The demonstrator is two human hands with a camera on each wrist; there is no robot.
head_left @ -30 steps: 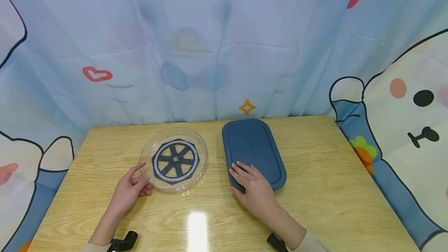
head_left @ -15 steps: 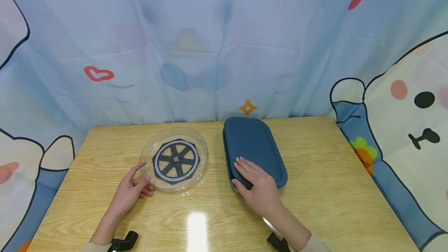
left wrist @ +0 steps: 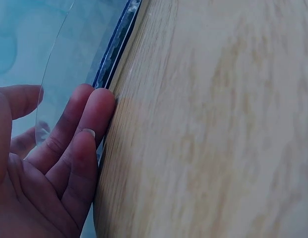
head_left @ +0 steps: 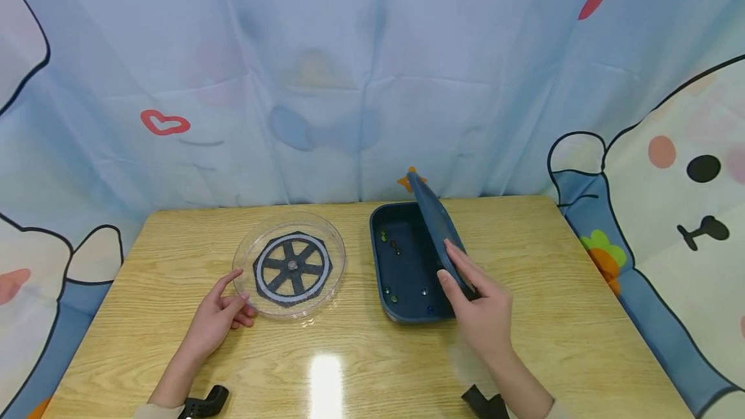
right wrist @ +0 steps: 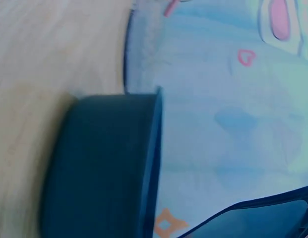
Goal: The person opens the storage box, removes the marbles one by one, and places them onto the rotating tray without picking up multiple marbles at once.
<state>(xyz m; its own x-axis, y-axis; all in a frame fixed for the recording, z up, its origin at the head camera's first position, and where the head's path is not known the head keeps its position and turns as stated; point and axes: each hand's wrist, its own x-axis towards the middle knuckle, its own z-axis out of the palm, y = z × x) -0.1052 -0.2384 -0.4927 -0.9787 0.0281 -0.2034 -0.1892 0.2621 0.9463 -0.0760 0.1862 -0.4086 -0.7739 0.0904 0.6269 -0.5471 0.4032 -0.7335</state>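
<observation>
My left hand (head_left: 212, 320) is at the left edge of a round clear plastic dish (head_left: 339, 247), fingertips against its rim and side wall. Inside the dish lies a dark six-spoked wheel shape with a pale ring (head_left: 262, 290). In the left wrist view the fingers (left wrist: 99, 111) lie along the clear wall (left wrist: 64, 64), low by the table. My right hand (head_left: 484, 309) grips a blue lid (head_left: 433, 212) by its near end, thumb on one side, fingers on the other. The lid stands steeply tilted over the right part of a dark blue rectangular box (head_left: 414, 251), hiding part of its inside.
Several small glassy beads or marbles (head_left: 394, 299) lie scattered on the box floor. The wooden table (head_left: 268, 367) ends at the back by a blue printed curtain (head_left: 326, 147). Black wrist devices (head_left: 205, 402) are worn on both arms.
The right hand has lifted the lid off the box and tipped it up to the right, uncovering the small beads inside. The left hand and the round dish have stayed put.
</observation>
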